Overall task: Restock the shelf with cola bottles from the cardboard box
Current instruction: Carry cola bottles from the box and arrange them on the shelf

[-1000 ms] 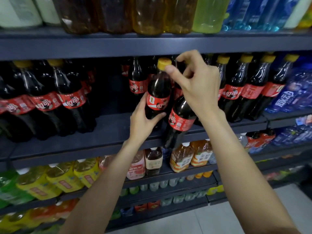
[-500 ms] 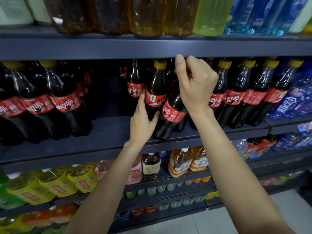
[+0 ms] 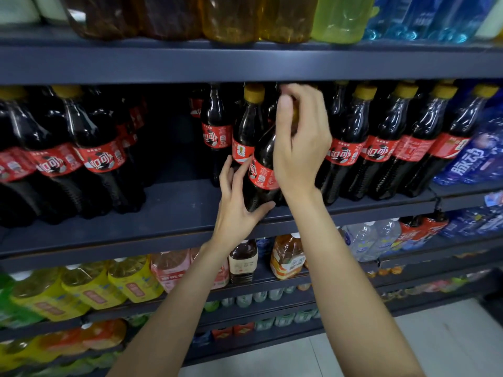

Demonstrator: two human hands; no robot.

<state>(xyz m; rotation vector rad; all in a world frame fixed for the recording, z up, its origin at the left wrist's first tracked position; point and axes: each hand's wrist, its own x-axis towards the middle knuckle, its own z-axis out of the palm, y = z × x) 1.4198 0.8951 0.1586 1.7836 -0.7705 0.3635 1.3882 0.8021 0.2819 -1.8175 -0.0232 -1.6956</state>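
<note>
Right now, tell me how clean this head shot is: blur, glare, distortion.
Head view: the shelf edge bows from wide-angle distortion; the right hand is slightly motion-blurred; highlights glint on the cola bottles; the gap behind them is too dark to read.

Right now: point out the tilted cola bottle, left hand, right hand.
tilted cola bottle (image 3: pixel 261 174): head view, red label.
left hand (image 3: pixel 236 210): head view, back of hand.
right hand (image 3: pixel 300 148): head view, back of hand.

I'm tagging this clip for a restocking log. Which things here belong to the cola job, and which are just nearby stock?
Job:
- tilted cola bottle, gripped at the neck by the right hand, steadied low by the left hand
- cola shelf
- cola row

Nearby stock:
- yellow bottles
- blue packs
- tea bottle
</note>
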